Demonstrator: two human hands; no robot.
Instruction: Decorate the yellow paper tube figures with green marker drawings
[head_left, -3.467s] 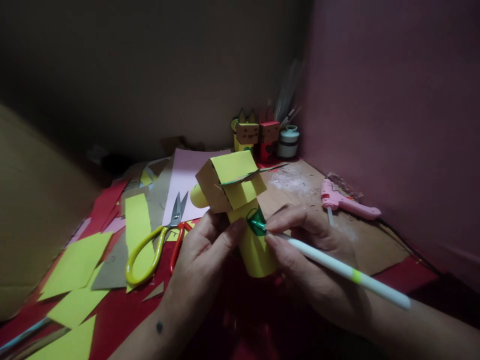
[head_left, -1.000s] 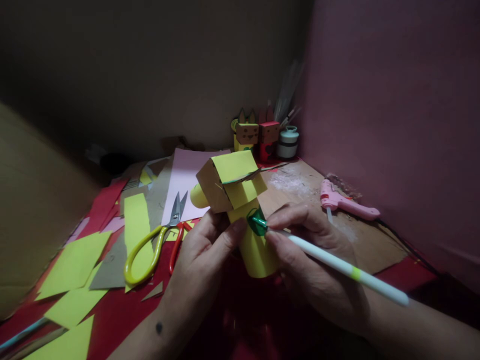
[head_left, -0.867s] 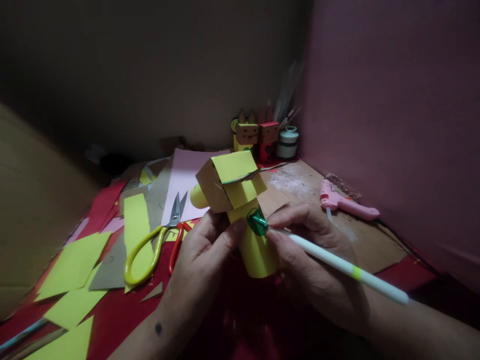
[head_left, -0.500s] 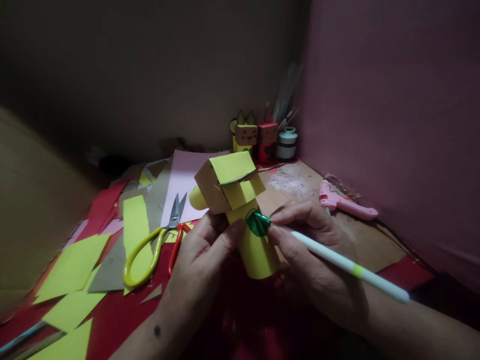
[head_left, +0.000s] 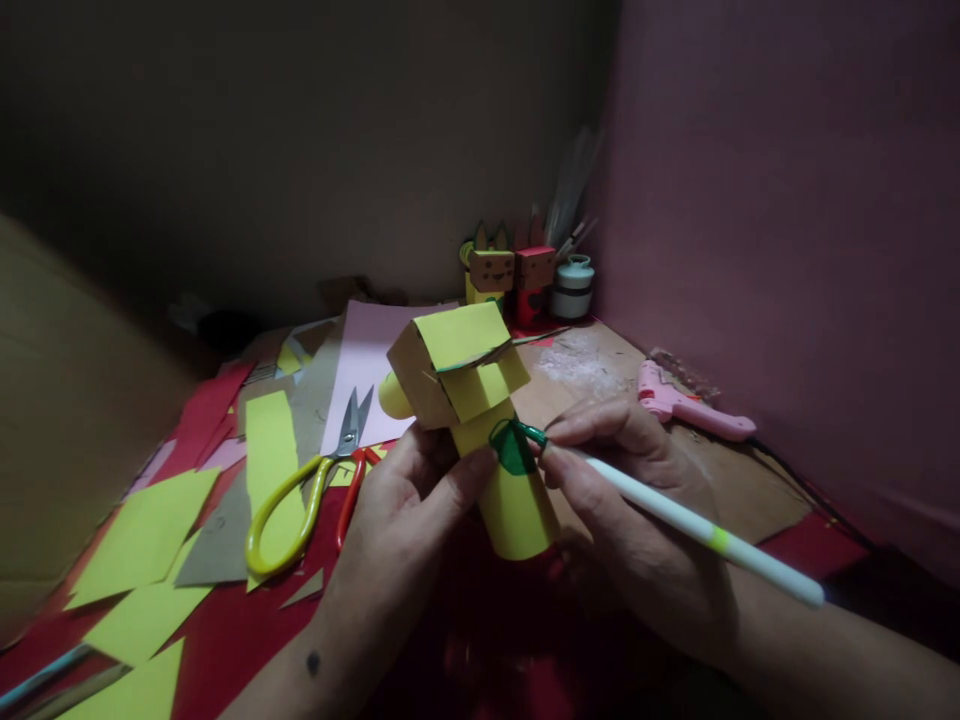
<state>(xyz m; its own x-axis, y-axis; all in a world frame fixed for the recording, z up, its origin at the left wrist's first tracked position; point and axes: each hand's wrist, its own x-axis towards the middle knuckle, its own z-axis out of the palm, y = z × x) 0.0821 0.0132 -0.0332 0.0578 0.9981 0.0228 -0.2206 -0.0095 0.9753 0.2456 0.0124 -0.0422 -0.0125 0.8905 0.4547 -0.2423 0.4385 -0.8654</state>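
My left hand (head_left: 424, 500) grips a yellow paper figure (head_left: 525, 515), a tube body with a box-shaped head (head_left: 461, 340) of brown cardboard and yellow paper. The figure tilts to the left. On its body is a green heart-like shape (head_left: 516, 450), partly filled, with an outlined lobe at its upper left. In my right hand (head_left: 615, 480) is a white marker (head_left: 645, 490) with a green tip end, pinched between thumb and fingers. Its tip meets the body at the top of the green shape, close to my left thumb.
Scissors (head_left: 289, 515) with yellow and red handles lie open at the left among yellow paper pieces (head_left: 150, 530) and a pink sheet (head_left: 382, 350). A pink glue gun (head_left: 694, 408) lies right. Behind stand a yellow figure (head_left: 491, 270), a red figure (head_left: 535, 270) and a pale jar (head_left: 574, 290).
The marker has shifted slightly right and tilted, its tip now nearer the top of the green shape. More of the green fill shows. The left hand and figure have barely moved.
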